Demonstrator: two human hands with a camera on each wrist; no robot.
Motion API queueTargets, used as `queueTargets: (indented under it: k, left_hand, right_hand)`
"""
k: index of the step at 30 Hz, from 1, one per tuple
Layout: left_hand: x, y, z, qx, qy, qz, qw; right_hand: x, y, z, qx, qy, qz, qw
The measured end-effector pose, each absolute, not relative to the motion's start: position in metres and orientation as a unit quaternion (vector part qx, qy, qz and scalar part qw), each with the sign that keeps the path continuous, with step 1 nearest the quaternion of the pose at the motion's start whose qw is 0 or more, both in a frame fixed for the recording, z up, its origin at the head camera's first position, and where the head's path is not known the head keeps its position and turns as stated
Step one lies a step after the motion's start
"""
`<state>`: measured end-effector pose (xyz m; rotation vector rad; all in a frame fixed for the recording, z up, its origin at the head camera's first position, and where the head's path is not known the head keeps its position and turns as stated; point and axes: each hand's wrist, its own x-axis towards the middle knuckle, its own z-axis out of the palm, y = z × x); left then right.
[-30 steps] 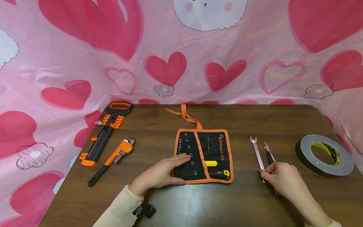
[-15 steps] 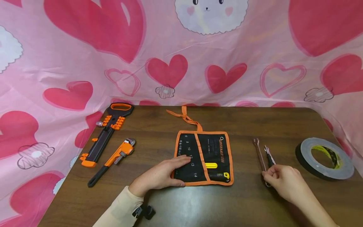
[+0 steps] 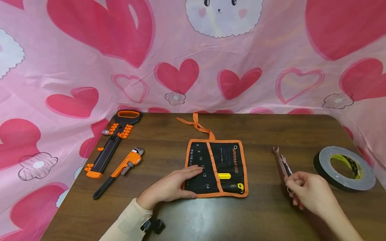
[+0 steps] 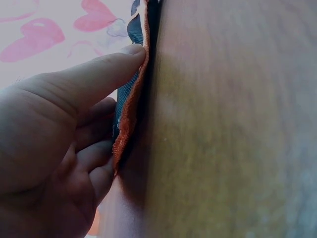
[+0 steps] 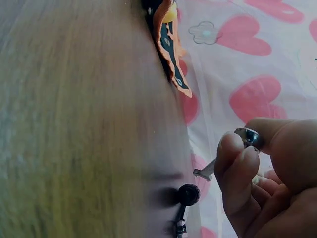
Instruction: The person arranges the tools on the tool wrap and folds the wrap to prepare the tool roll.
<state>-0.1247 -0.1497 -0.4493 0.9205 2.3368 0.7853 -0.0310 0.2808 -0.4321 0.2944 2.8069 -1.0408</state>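
My right hand [image 3: 312, 194] pinches a combination wrench [image 3: 275, 151] near its ring end, between thumb and fingers. In the right wrist view the wrench [image 5: 250, 137] is raised off the table, its open end pointing away from the hand. Just beyond it lies a small tool with a black handle [image 5: 189, 195] and a metal shaft, partly hidden by the hand in the head view. My left hand [image 3: 169, 185] rests on the left side of a black tool pouch [image 3: 230, 154] with orange trim. Its thumb presses the pouch's orange edge [image 4: 133, 99] in the left wrist view.
A roll of grey tape [image 3: 322, 170] lies to the right of my right hand. On the left are an orange pipe wrench [image 3: 128, 162] and a black-and-orange tool holder [image 3: 111, 145]. The pouch's orange strap [image 3: 203, 127] trails toward the table's back edge. Heart-patterned cloth [image 3: 241, 43] hangs behind.
My right hand has lifted the combination wrench from the table and carried it slightly right, over the black-handled tool. The left hand and pouch have stayed put.
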Motion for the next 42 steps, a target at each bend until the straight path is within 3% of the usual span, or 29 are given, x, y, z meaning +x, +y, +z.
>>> queueTargets:
  k: [18,30,42]
  left_hand:
    - [-0.125,-0.149,-0.448,0.343,0.86,0.284,0.25]
    - [-0.122,-0.149,-0.444,0.35,0.866,0.263,0.242]
    - [-0.121,-0.148,-0.443,0.355,0.869,0.249,0.238]
  right_hand:
    - [-0.032,0.287,-0.434,0.087,0.928,-0.361,0.037]
    - [-0.035,0.286,-0.442,0.008,0.94,-0.338,-0.041]
    - [-0.042,0.287,-0.444,-0.034,0.945,-0.316,-0.072]
